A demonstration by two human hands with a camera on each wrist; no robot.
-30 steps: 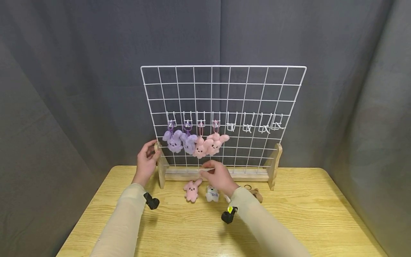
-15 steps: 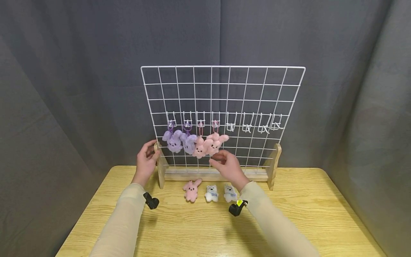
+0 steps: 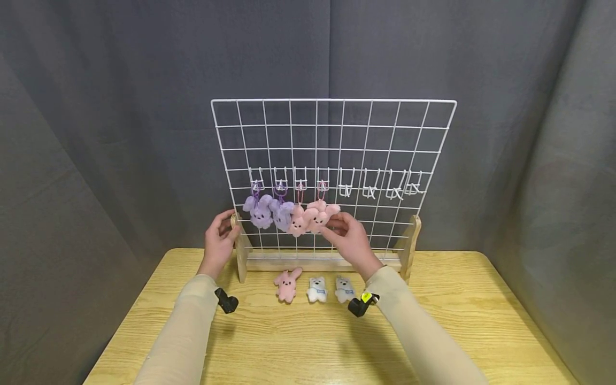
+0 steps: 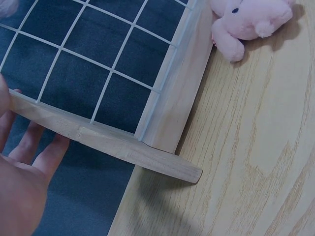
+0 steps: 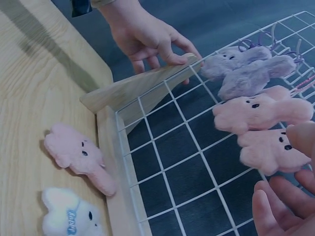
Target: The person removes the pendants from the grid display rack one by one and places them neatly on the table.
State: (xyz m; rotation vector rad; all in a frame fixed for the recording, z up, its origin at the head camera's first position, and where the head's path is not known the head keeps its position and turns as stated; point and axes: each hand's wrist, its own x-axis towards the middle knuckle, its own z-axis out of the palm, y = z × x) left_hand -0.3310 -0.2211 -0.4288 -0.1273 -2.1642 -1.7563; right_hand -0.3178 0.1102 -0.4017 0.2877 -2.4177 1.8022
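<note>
At 4th hook [image 3: 323, 186] from L on white grid [image 3: 333, 100], pink plush [image 3: 318, 216] hangs by its loop, slightly L of its pos. 1 sec. ago. R hand [image 3: 354, 243] is now up from base rail [image 3: 269, 264] to plush's R side: thumb at its edge, fingers loosely bent just beside; grip or mere contact, can't tell. L hand [image 3: 219, 243] unchanged, pinching stand's L upright [image 3: 243, 256] btwn thumb & fingers.
</note>
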